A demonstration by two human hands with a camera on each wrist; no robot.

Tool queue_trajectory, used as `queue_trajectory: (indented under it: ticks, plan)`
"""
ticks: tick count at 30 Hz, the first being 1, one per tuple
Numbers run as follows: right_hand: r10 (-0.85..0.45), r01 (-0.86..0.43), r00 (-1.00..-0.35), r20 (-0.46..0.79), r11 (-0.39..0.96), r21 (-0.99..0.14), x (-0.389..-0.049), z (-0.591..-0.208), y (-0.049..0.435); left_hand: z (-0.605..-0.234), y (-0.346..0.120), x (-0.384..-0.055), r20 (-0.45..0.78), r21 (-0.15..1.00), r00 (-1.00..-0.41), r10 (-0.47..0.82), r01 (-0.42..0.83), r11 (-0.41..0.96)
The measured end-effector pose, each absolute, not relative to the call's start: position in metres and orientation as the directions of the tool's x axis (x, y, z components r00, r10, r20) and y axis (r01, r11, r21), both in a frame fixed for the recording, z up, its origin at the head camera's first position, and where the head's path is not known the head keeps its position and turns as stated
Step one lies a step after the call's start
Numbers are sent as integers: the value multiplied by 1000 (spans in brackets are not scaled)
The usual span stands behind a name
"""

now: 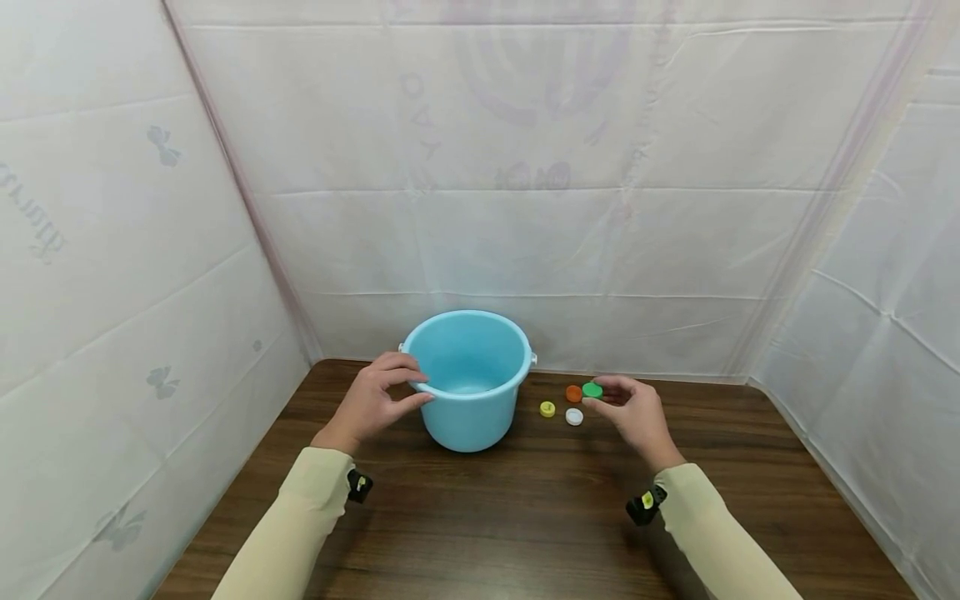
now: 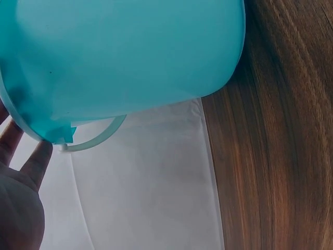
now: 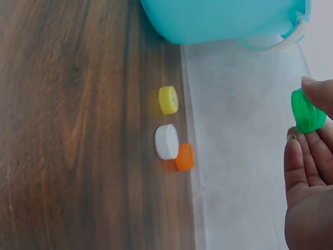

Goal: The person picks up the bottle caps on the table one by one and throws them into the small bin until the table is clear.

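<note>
Pale sleeves (image 1: 296,517) nearest; my left hand (image 1: 377,398) grips the blue bucket (image 1: 468,425) by its eight o'clock rim, my right hand (image 1: 637,417) pinches a green cap (image 1: 592,389) out toward its three.
Only the head view looks into the bucket; the wrist views add its white handle (image 2: 99,139). Right wrist shows the green cap clear of the wooden table (image 3: 78,156); from above, orange cap (image 1: 573,394) sits at its nine o'clock, yellow cap (image 1: 547,409) at eight, white cap (image 1: 574,417) at seven.
</note>
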State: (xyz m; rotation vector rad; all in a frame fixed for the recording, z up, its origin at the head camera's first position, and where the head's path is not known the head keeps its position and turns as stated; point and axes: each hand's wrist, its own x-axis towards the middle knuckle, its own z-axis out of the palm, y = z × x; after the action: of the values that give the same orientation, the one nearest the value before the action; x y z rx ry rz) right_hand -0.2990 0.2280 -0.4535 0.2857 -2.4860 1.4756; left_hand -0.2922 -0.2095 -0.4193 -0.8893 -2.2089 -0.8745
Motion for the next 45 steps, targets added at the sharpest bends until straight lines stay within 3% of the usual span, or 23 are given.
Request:
queue_trajectory:
  ticks: [36,45]
  plan:
    - [-130,-344,-939,319,396,-851,-284,-405,192,-419,-210,-290,709,339,-605,363,743,578]
    - [-143,-372,-928,344,379,-847,-284,-397,185,-418,-210,-290,684,361,-629,370,732,578]
